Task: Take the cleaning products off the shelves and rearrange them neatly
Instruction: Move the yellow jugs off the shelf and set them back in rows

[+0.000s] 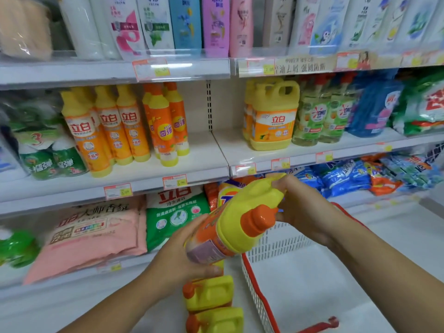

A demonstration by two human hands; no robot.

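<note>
I hold a yellow detergent jug with an orange cap tilted in front of the shelves, cap toward me. My left hand grips its lower body from underneath. My right hand grips the handle end at its top. Two more yellow jugs with orange caps lie on the floor below, one behind the other. On the middle shelf stand slim yellow-orange bottles at left and an upright yellow jug at right, with a bare gap between them.
A white basket with red rim and handles sits on the floor at right. Shampoo bottles fill the top shelf. Green bottles, blue pouches and powder bags stand right of the upright jug. Pink and green detergent bags lie on the bottom shelf.
</note>
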